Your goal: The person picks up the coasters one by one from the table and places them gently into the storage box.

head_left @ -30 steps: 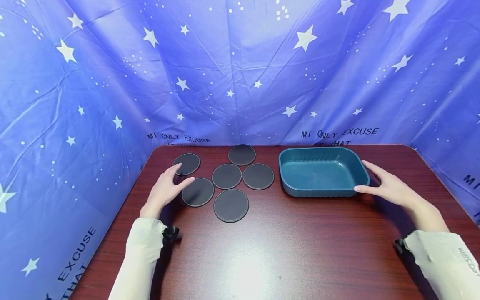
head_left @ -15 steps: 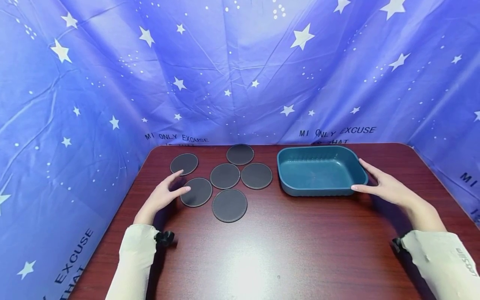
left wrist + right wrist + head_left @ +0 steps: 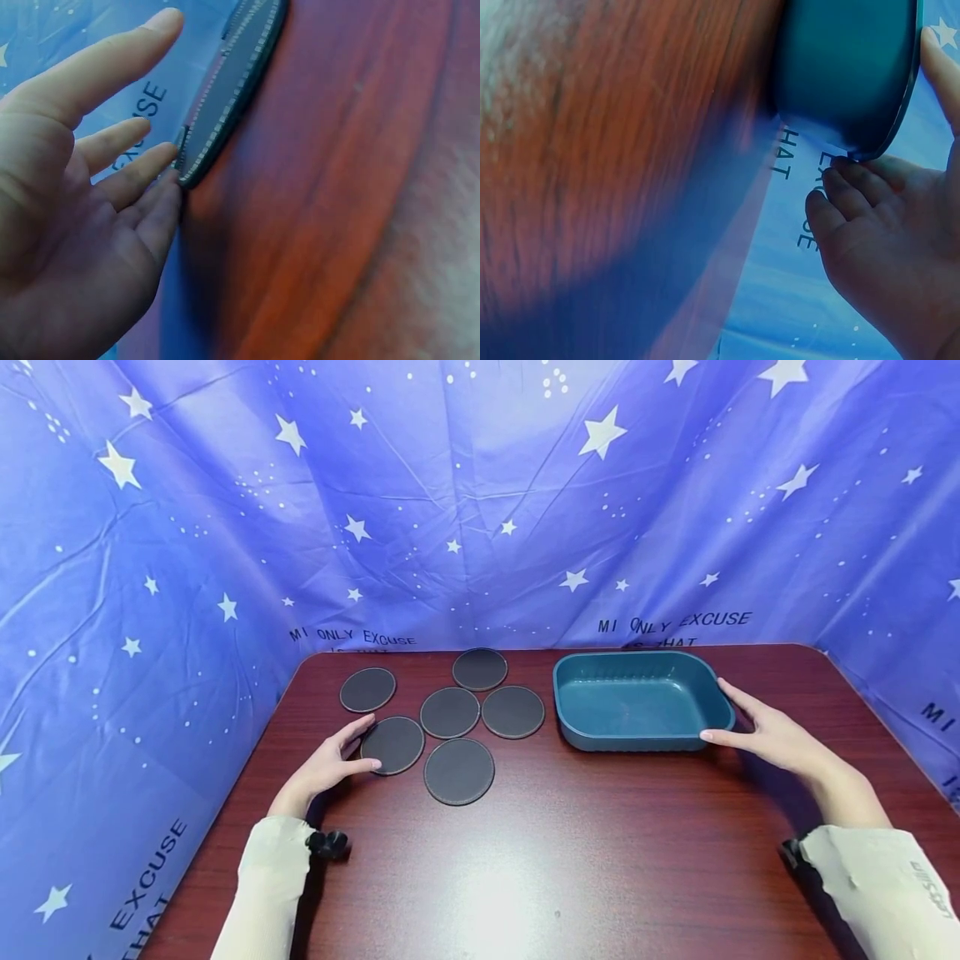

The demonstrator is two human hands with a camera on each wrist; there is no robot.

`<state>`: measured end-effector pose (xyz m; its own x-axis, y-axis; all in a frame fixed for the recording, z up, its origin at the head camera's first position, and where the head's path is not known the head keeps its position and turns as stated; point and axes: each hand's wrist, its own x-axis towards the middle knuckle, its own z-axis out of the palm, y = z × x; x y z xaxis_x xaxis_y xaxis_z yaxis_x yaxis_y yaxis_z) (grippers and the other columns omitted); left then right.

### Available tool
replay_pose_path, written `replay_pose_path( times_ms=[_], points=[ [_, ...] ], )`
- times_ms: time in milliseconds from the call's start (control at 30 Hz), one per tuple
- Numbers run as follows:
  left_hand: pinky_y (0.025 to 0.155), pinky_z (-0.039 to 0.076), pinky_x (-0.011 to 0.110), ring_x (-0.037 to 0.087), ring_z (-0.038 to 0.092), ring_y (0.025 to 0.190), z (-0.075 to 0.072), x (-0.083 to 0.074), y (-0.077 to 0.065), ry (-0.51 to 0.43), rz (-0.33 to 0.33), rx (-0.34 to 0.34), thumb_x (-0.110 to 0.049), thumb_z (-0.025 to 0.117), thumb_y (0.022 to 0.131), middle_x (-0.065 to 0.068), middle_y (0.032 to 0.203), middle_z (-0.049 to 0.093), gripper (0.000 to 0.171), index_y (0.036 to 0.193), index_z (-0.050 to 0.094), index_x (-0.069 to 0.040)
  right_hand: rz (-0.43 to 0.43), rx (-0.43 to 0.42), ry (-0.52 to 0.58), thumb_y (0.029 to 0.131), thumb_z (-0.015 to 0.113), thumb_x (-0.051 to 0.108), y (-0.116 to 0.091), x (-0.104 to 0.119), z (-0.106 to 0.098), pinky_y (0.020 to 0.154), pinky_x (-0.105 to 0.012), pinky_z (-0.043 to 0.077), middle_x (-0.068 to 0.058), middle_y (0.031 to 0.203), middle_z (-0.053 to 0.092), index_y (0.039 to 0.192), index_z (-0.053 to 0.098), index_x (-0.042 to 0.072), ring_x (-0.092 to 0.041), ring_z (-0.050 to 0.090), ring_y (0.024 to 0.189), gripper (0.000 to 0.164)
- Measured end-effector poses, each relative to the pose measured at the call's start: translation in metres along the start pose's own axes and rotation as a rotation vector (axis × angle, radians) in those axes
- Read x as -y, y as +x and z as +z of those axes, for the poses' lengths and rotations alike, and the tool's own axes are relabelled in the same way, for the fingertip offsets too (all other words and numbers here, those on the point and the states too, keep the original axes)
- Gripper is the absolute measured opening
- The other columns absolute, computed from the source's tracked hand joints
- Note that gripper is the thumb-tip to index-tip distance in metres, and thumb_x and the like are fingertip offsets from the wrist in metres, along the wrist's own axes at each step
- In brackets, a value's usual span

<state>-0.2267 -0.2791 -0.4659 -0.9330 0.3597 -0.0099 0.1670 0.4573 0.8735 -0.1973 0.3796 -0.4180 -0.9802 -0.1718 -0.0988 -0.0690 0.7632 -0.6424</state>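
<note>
Several round black coasters with stitched edges lie flat on the left half of the table. My left hand [image 3: 324, 770] is at the left edge of the near-left coaster [image 3: 394, 745], thumb at its front and fingers at its back left. In the left wrist view the thumb stands well apart from the fingers, whose tips are at the rim of a coaster [image 3: 229, 94]. To the right, a teal rectangular plastic box [image 3: 641, 706] stands upright with nothing inside. My right hand [image 3: 783, 739] holds its right end, thumb at the front corner, fingers along the right side.
Other coasters lie at the back left [image 3: 367, 690], back middle [image 3: 480, 669], centre [image 3: 450, 712], centre right [image 3: 513, 712] and front [image 3: 459, 772]. A blue starry curtain [image 3: 465, 527] closes off the back and sides of the dark red wooden table [image 3: 600, 843].
My left hand has drawn back from near the back-left coaster down to the near-left coaster. My right hand and the box keep their place.
</note>
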Motion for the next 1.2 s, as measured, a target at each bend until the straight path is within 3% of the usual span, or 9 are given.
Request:
replay_pose_path(
  times_ms=[267,567,800,1000,1100,1200],
  points=[
    [0.120,0.022,0.060,0.045,0.023,0.149,0.007,0.004,0.000,0.142,0.028,0.004,-0.009,0.083,0.079,0.027,0.161,0.025,0.099,0.155,0.021,0.004,0.016,0.011,0.013,0.090,0.071,0.040,-0.001,0.004,0.001,0.110,-0.073,0.023,-0.032,0.162,0.010,0.160,0.001,0.008,-0.057,0.016,0.146,0.104],
    [0.113,0.029,0.066,0.046,0.031,0.138,0.011,-0.003,0.000,0.395,0.032,-0.049,-0.020,0.087,0.074,0.025,0.152,0.041,0.093,0.150,0.036,0.002,0.007,-0.002,-0.004,0.090,0.072,0.040,-0.005,0.009,0.005,0.108,-0.074,0.025,-0.034,0.161,0.012,0.159,0.003,0.004,-0.058,0.018,0.144,0.104],
    [0.111,0.030,0.064,0.042,0.033,0.134,0.013,-0.004,0.000,0.381,0.064,-0.050,-0.016,0.087,0.073,0.022,0.149,0.040,0.097,0.152,0.033,-0.002,0.015,0.006,0.004,0.090,0.071,0.041,-0.005,0.011,0.005,0.109,-0.074,0.025,-0.034,0.162,0.009,0.160,0.000,0.005,-0.058,0.017,0.145,0.105],
    [0.113,0.031,0.060,0.038,0.033,0.136,0.015,-0.003,0.003,0.365,0.113,-0.089,-0.011,0.089,0.071,0.022,0.149,0.033,0.101,0.153,0.029,-0.003,0.031,0.016,0.027,0.090,0.071,0.041,-0.005,0.012,0.004,0.110,-0.073,0.023,-0.033,0.162,0.008,0.160,-0.001,0.006,-0.057,0.016,0.145,0.106],
    [0.103,0.045,0.051,0.038,0.040,0.128,0.013,-0.004,0.003,0.344,0.099,-0.105,-0.009,0.087,0.074,0.024,0.148,0.030,0.098,0.152,0.029,-0.002,0.032,0.017,0.038,0.091,0.071,0.040,-0.005,0.012,0.004,0.111,-0.073,0.022,-0.033,0.162,0.007,0.160,-0.001,0.006,-0.057,0.015,0.146,0.106],
    [0.086,0.054,0.033,0.039,0.048,0.116,0.010,-0.005,0.003,0.266,0.057,-0.111,-0.005,0.083,0.078,0.027,0.145,0.030,0.091,0.152,0.030,-0.002,0.035,0.017,0.036,0.091,0.071,0.040,-0.005,0.013,0.004,0.111,-0.073,0.023,-0.033,0.162,0.007,0.160,-0.001,0.006,-0.057,0.015,0.146,0.106]
  ],
)
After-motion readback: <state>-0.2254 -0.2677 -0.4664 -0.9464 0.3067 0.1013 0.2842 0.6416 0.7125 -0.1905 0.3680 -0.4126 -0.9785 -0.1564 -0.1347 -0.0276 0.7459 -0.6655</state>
